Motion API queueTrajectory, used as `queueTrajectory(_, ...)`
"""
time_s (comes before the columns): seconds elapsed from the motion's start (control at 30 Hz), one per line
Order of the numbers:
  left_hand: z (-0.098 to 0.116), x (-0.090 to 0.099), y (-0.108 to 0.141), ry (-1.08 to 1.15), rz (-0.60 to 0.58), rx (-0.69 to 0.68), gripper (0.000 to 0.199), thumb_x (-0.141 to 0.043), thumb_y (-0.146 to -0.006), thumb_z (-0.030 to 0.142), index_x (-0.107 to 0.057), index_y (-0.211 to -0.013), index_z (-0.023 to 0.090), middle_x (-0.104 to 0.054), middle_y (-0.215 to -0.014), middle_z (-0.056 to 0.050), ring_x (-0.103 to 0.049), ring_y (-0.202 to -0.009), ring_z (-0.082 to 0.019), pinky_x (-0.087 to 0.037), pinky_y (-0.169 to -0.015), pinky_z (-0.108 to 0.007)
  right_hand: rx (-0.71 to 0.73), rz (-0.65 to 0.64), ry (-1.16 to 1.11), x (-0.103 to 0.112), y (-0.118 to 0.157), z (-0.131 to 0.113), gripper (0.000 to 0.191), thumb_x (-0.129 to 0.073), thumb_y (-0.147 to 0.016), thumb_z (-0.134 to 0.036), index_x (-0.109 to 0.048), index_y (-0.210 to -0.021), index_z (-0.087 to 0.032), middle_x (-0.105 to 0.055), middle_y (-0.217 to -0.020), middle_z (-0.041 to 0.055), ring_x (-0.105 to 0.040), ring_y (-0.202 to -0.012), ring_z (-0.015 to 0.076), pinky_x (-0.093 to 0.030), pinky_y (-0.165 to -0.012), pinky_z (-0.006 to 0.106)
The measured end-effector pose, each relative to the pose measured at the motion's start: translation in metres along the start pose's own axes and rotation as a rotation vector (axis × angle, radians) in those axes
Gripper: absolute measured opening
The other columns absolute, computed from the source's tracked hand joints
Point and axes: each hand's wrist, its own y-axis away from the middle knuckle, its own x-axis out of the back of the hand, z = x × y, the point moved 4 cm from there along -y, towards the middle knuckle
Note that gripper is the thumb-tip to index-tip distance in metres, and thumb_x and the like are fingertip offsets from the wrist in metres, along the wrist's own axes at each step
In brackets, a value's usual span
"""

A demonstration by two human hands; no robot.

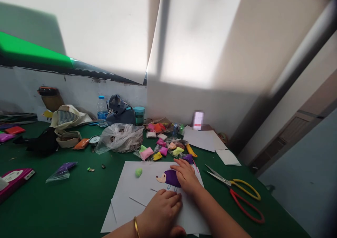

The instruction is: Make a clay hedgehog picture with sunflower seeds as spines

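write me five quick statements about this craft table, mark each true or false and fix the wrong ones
1. The right hand partly covers the purple animal shape. True.
2. The scissors lie left of the white paper. False: the scissors lie to its right.
3. A green lump rests on the white paper. True.
4. The gold bracelet is on the right wrist. False: it is on the left.
5. The water bottle has a blue cap. True.

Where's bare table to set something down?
The widest bare patch of green table lies between the magenta object and the white paper, nearside of the left purple packet. A narrow strip separates paper and scissors. Behind the paper, small colorful packets crowd together.
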Motion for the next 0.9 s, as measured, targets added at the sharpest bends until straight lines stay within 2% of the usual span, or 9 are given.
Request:
queueTrajectory(0.17, 0.0, 0.0, 0.0, -0.015, -0.002, 0.005, 0.065, -0.056, -0.084, 0.067, -0.054, -0.129, 0.021, -0.061, -0.134, -0.009, -0.057, -0.116, -0.029, -0.041, -0.098, -0.043, 0.023, -0.098, 0.017, -0.002, 0.0, -0.003, 0.045, -0.039, -0.09, -0.024, -0.067, -0.122, -0.038, -0.042, -0.153, -0.0068, -0.026, -0.145, 0.0242, -0.018, -0.117, 0.05)
queueTrajectory(0.23, 0.0, 0.001, 0.0, -0.009, -0.006, -0.004, 0.065, -0.055, -0.084, 0.068, -0.054, -0.129, 0.021, -0.06, -0.135, -0.009, -0.057, -0.116, -0.029, -0.042, -0.097, -0.043, 0.021, -0.074, 0.0, -0.001, 0.0, 0.0, 0.045, -0.038, -0.09, -0.025, -0.066, -0.123, -0.037, -0.041, -0.153, -0.0059, -0.027, -0.145, 0.0243, -0.019, -0.117, 0.05)
queueTrajectory(0.37, -0.001, 0.0, 0.0, -0.015, 0.001, -0.017, 0.066, -0.053, -0.085, 0.069, -0.053, -0.131, 0.021, -0.059, -0.136, -0.01, -0.057, -0.118, -0.03, -0.041, -0.097, -0.044, -0.018, 0.059, -0.081, 0.006, 0.001, 0.021, 0.047, -0.033, -0.093, -0.026, -0.069, -0.122, -0.03, -0.047, -0.149, -0.001, -0.032, -0.142, 0.0236, -0.025, -0.115, 0.048)
queueTrajectory(0.5, -0.001, -0.001, 0.001, -0.006, -0.004, -0.011, 0.067, -0.05, -0.086, 0.07, -0.052, -0.131, 0.022, -0.059, -0.137, -0.01, -0.056, -0.119, -0.03, -0.041, -0.098, -0.044, -0.025, 0.022, -0.074, 0.008, 0.005, 0.035, 0.044, -0.035, -0.093, -0.029, -0.074, -0.112, -0.032, -0.05, -0.147, -0.0018, -0.032, -0.142, 0.0249, -0.024, -0.115, 0.05)
queueTrajectory(0.63, -0.001, 0.002, 0.0, -0.004, -0.02, -0.001, 0.065, -0.051, -0.086, 0.07, -0.053, -0.13, 0.022, -0.058, -0.138, -0.01, -0.056, -0.12, -0.031, -0.04, -0.099, -0.044, -0.017, -0.055, -0.009, 0.006, 0.009, 0.031, 0.041, -0.038, -0.093, -0.029, -0.071, -0.116, -0.038, -0.045, -0.151, -0.0054, -0.028, -0.145, 0.0251, -0.02, -0.116, 0.053)
queueTrajectory(0.8, 0.001, 0.006, 0.0, -0.005, -0.03, -0.005, 0.065, -0.049, -0.087, 0.07, -0.052, -0.131, 0.021, -0.058, -0.138, -0.01, -0.056, -0.12, -0.03, -0.04, -0.098, -0.044, -0.021, 0.001, 0.018, 0.01, 0.01, 0.028, 0.042, -0.039, -0.091, -0.024, -0.072, -0.116, -0.035, -0.046, -0.15, -0.0038, -0.029, -0.144, 0.0244, -0.022, -0.116, 0.05)
queueTrajectory(0.9, 0.002, 0.008, 0.0, -0.007, -0.022, -0.008, 0.065, -0.05, -0.087, 0.069, -0.053, -0.13, 0.022, -0.059, -0.137, -0.01, -0.056, -0.119, -0.03, -0.041, -0.098, -0.044, -0.013, -0.011, 0.046, 0.01, 0.012, 0.027, 0.041, -0.04, -0.09, -0.025, -0.073, -0.112, -0.037, -0.047, -0.149, -0.0055, -0.031, -0.144, 0.0251, -0.02, -0.116, 0.051)
